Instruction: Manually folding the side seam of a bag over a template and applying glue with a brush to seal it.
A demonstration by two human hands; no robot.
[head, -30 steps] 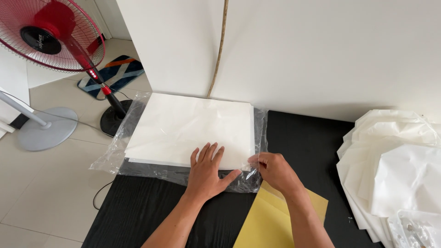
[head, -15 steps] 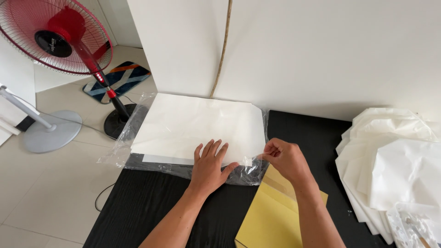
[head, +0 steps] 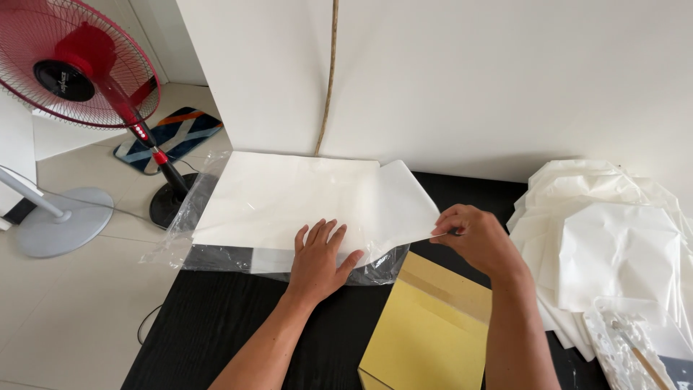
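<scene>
Two hands work one stack of white sheets (head: 289,198) in its clear bag (head: 180,242), at ten o'clock on the tabletop (head: 216,325). I see my left hand (head: 317,256) pressing flat, fingers spread, anchoring it; my right hand (head: 480,238) at three o'clock pinches the top sheet (head: 404,202) free.
</scene>
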